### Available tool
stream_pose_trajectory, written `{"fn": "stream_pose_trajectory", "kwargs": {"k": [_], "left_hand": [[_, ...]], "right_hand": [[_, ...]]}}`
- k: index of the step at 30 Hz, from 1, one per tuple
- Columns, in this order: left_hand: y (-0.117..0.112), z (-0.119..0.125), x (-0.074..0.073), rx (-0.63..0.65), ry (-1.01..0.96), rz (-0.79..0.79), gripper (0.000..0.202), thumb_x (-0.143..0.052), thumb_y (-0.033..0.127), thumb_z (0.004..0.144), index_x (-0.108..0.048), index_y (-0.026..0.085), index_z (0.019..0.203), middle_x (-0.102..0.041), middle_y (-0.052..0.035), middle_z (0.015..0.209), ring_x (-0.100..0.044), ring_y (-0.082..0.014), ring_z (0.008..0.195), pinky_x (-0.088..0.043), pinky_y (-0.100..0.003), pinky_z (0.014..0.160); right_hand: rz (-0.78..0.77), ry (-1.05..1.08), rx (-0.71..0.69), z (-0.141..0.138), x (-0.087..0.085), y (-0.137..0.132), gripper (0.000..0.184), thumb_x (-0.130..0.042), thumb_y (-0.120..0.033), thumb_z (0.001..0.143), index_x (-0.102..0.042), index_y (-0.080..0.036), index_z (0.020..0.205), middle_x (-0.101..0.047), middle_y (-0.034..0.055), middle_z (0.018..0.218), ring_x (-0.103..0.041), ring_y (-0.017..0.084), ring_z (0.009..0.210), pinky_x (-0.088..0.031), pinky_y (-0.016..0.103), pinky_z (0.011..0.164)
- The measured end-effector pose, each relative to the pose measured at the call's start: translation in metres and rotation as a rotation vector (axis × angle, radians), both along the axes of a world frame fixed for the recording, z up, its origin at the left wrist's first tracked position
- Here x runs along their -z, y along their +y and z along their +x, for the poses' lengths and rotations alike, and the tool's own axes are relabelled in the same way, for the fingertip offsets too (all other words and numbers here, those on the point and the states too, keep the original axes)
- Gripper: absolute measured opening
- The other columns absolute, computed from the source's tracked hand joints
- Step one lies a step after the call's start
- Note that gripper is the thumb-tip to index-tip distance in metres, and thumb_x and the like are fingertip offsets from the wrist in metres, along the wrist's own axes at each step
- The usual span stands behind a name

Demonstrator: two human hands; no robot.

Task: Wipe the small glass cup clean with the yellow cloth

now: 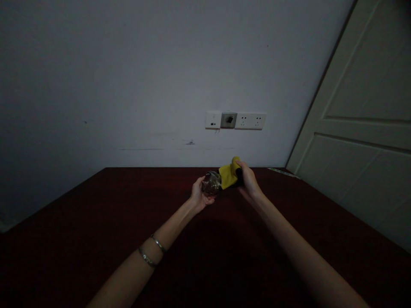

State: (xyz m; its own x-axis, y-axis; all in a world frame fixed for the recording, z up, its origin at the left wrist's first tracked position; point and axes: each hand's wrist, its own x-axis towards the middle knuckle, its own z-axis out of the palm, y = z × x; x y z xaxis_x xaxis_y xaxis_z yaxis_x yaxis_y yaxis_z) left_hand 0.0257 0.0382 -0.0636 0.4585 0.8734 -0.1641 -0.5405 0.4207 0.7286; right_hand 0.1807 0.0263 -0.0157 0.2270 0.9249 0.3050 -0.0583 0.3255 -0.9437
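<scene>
Looked down in dim light on a pale grey wall [128, 72], a dark red counter [96, 222] at its foot, and a cream panelled door [362, 137] at the right. Reached in with two bare forearms, two silver bangles [157, 243] on the left one. Showed white sockets [250, 121] and a knob switch [228, 120] low on the wall. Held near mid-view, seemingly above the counter, a clear rounded glass vessel [211, 184] and, apparently touching its right side, a yellow cloth [227, 175]. Risked, in judgement, dropping the vessel through a slack hold on smooth glass, or chipping it by a knock on the counter. Curled the left hand's [197, 196] fingers round the vessel, parted to about its width. Closed the right hand's [250, 180] fingers on the cloth and something black beside it, too dark to identify. Could not tell how tightly.
</scene>
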Motion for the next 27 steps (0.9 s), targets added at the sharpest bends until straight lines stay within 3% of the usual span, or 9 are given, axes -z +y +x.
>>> {"fn": "stream_pose_trajectory", "kwargs": {"k": [3,6,9,13,16,19,23,27], "left_hand": [[-0.005,0.002,-0.001,0.026,-0.009,-0.025,0.035,-0.037,0.043,0.083,-0.053,0.014,0.073,-0.054,-0.0043,0.053,-0.041,-0.0112,0.032,-0.018,-0.018,0.029],[-0.007,0.003,-0.003,0.042,-0.086,0.002,0.035,-0.038,0.044,0.082,-0.055,0.015,0.074,-0.054,-0.0035,0.052,-0.045,-0.0131,0.034,-0.018,-0.018,0.028],[-0.007,0.002,-0.005,-0.035,-0.089,0.026,0.036,-0.037,0.044,0.082,-0.056,0.015,0.074,-0.056,-0.0033,0.053,-0.050,-0.0147,0.036,-0.022,-0.018,0.027],[-0.008,0.000,-0.008,-0.091,-0.116,0.079,0.039,-0.037,0.044,0.081,-0.057,0.013,0.073,-0.057,-0.0041,0.053,-0.051,-0.0152,0.036,-0.028,-0.020,0.025],[-0.010,0.000,-0.009,-0.082,-0.199,0.159,0.037,-0.038,0.043,0.079,-0.057,0.013,0.073,-0.053,-0.0024,0.049,-0.046,-0.0140,0.033,-0.030,-0.021,0.024],[-0.010,0.001,-0.010,-0.099,-0.218,0.179,0.036,-0.038,0.042,0.079,-0.057,0.013,0.070,-0.053,-0.0022,0.049,-0.046,-0.0147,0.033,-0.032,-0.023,0.024],[-0.007,0.003,-0.007,-0.162,-0.178,0.162,0.036,-0.038,0.042,0.080,-0.058,0.013,0.070,-0.055,-0.0028,0.051,-0.049,-0.0159,0.034,-0.035,-0.025,0.023],[-0.005,0.003,-0.006,-0.216,-0.158,0.089,0.037,-0.041,0.044,0.079,-0.059,0.012,0.070,-0.056,-0.0024,0.050,-0.051,-0.0162,0.034,-0.034,-0.024,0.023]], "right_hand": [[0.047,0.030,0.047,-0.006,-0.004,-0.005,0.038,-0.060,-0.049,0.067,-0.053,-0.022,0.092,-0.064,0.0030,0.082,-0.061,0.021,0.078,-0.047,0.031,0.066],[0.116,-0.057,-0.047,-0.013,-0.008,-0.013,0.044,-0.061,-0.049,0.068,-0.048,-0.023,0.101,-0.067,0.0025,0.082,-0.062,0.021,0.076,-0.048,0.032,0.067],[0.184,-0.091,-0.099,-0.019,-0.010,-0.019,0.046,-0.063,-0.048,0.068,-0.046,-0.022,0.102,-0.068,0.0034,0.084,-0.063,0.020,0.076,-0.049,0.032,0.068],[0.250,-0.016,-0.052,-0.022,-0.012,-0.022,0.045,-0.061,-0.049,0.070,-0.045,-0.022,0.103,-0.068,0.0052,0.093,-0.065,0.020,0.082,-0.051,0.034,0.074],[0.242,0.042,-0.057,-0.022,-0.012,-0.020,0.042,-0.057,-0.050,0.074,-0.046,-0.023,0.104,-0.067,0.0078,0.105,-0.065,0.021,0.089,-0.052,0.038,0.079],[0.196,0.048,-0.154,-0.024,-0.012,-0.020,0.042,-0.056,-0.049,0.076,-0.047,-0.023,0.107,-0.063,0.0098,0.114,-0.063,0.023,0.098,-0.050,0.041,0.086],[0.243,-0.104,-0.286,-0.033,-0.009,-0.033,0.050,-0.061,-0.045,0.074,-0.045,-0.023,0.116,-0.056,0.0104,0.125,-0.055,0.023,0.112,-0.042,0.042,0.098],[0.274,-0.295,-0.297,-0.037,-0.010,-0.045,0.071,-0.074,-0.039,0.062,-0.042,-0.023,0.124,-0.051,0.0113,0.130,-0.054,0.025,0.112,-0.044,0.042,0.095]]}}
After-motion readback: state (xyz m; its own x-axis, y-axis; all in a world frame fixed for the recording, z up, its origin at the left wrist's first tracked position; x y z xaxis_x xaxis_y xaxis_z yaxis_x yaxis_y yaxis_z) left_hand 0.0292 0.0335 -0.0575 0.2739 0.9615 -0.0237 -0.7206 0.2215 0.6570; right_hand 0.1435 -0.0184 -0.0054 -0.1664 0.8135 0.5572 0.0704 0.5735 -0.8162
